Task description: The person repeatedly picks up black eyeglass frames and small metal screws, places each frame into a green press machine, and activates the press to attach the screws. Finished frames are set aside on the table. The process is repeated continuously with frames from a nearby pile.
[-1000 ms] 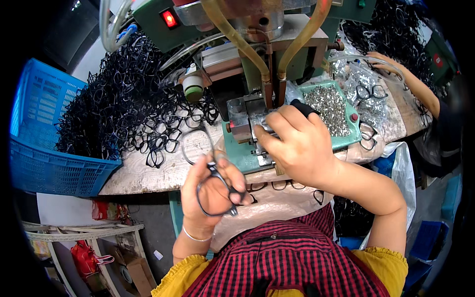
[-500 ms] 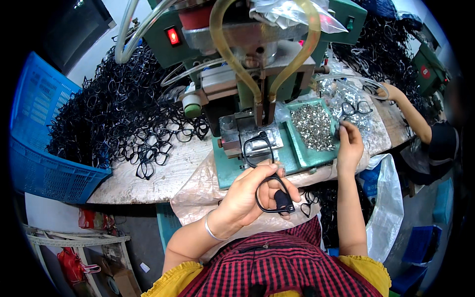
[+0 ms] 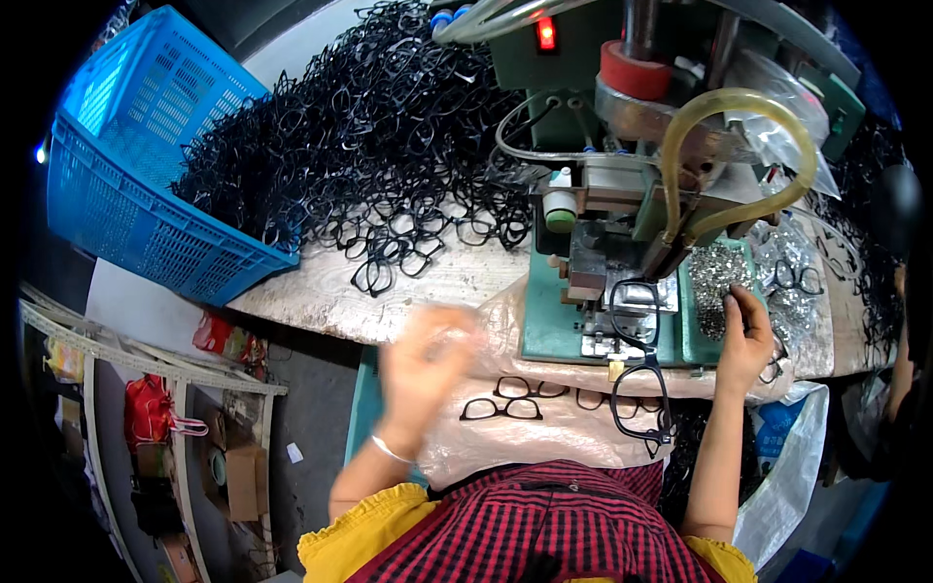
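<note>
Left of the green press (image 3: 627, 177), the left hand (image 3: 423, 364) was blurred, its grip unreadable. Right of the press, the right hand's (image 3: 746, 340) fingertips bunched together; any pinch was unclear. Across its front lay the black frame (image 3: 649, 357); picking metal parts (image 3: 714, 277) singly, without nudging the frame, seemed wise.

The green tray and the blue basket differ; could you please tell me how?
The blue basket is larger than the green tray. The basket has slotted walls; the tray's look solid. Black frames lie heaped at the basket, while small metal pieces lie in the tray beside the right hand. Both are open containers.
</note>
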Demonstrator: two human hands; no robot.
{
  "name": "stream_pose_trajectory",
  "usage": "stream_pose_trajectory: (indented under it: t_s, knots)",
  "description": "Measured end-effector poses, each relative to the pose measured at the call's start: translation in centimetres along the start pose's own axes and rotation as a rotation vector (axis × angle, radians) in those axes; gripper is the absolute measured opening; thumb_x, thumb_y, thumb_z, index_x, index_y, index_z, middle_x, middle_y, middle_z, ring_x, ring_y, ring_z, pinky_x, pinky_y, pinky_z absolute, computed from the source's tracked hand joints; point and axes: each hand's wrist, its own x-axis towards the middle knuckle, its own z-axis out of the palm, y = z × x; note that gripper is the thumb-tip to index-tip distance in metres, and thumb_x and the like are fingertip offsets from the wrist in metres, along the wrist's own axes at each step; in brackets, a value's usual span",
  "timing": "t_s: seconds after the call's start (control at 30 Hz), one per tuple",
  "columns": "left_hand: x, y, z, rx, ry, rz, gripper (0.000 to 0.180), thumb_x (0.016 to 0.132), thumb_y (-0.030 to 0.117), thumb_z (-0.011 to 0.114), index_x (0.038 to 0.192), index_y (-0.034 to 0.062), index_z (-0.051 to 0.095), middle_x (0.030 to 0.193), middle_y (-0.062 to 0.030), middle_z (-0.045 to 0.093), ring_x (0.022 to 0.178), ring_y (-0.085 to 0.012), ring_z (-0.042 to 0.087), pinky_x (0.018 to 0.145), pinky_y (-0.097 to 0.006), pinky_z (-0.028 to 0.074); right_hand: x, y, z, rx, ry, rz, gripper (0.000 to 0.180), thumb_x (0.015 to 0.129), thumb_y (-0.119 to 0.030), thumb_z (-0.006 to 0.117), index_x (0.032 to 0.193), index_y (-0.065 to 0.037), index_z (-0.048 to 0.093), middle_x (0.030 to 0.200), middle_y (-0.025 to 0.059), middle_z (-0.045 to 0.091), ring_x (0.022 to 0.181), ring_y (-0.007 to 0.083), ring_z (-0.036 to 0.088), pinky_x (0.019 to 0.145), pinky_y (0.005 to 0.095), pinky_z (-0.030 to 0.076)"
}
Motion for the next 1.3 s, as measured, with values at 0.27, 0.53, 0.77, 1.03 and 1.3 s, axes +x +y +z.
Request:
stream_pose_trajectory:
  t_s: [0.27, 0.53, 0.77, 1.03, 1.3]
  knots:
    - [10.0, -15.7, -14.0, 1.03, -0.091, 0.422, 0.03, 0.073, -0.005, 0.059, 0.101, 0.0026, 0.069, 0.121, -0.0197, 0.059, 0.107, -0.0378, 0.057, 0.094, -0.043, 0.046, 1.4, -0.8, 2.3, -0.153, -0.113, -0.088, 0.02, 0.085, -0.008, 0.064, 0.104, -0.004, 0.07, 0.098, 0.0106, 0.072, 0.088, 0.0207, 0.067, 0.081, 0.031, 0.051]
    - [10.1, -19.6, -5.9, 0.903, 0.009, 0.236, 0.019, 0.075, -0.009, 0.063, 0.093, -0.0023, 0.065, 0.099, -0.0176, 0.06, 0.092, -0.0364, 0.06, 0.08, -0.04, 0.049, 1.9, -1.0, 2.0, -0.241, 0.026, -0.22, 0.01, 0.077, -0.012, 0.069, 0.086, -0.007, 0.072, 0.087, 0.0089, 0.068, 0.084, 0.0288, 0.063, 0.076, 0.0379, 0.05]
    - [10.1, -17.0, -5.3, 0.831, -0.006, 0.432, 0.017, 0.078, -0.002, 0.064, 0.095, -0.0019, 0.068, 0.13, -0.0183, 0.053, 0.117, -0.0349, 0.053, 0.095, -0.041, 0.044, -1.6, -1.3, -4.3, -0.372, 0.186, -0.195, 0.011, 0.076, -0.009, 0.065, 0.085, -0.008, 0.071, 0.081, 0.009, 0.065, 0.081, 0.0291, 0.061, 0.075, 0.0392, 0.049]
    - [10.1, -12.8, -0.4, 0.102, 0.339, 0.255, 0.027, 0.096, 0.022, 0.061, 0.105, -0.003, 0.063, 0.101, -0.0084, 0.061, 0.092, -0.0194, 0.055, 0.083, -0.031, 0.046, 1.2, -7.2, 1.4, -0.167, -0.122, -0.516, 0.01, 0.073, -0.007, 0.065, 0.083, -0.005, 0.066, 0.081, 0.011, 0.065, 0.081, 0.031, 0.062, 0.073, 0.0393, 0.049]
    - [5.9, -6.1, 4.3, -0.617, 0.332, -0.329, 0.015, 0.098, 0.014, 0.054, 0.107, 0.0024, 0.055, 0.095, -0.0077, 0.061, 0.074, -0.0189, 0.064, 0.066, -0.03, 0.055, 0.1, -9.4, 7.0, 0.283, -0.186, 0.074, 0.028, 0.08, 0.0, 0.067, 0.106, 0.001, 0.056, 0.089, 0.0086, 0.07, 0.085, 0.0119, 0.066, 0.08, 0.0257, 0.049]
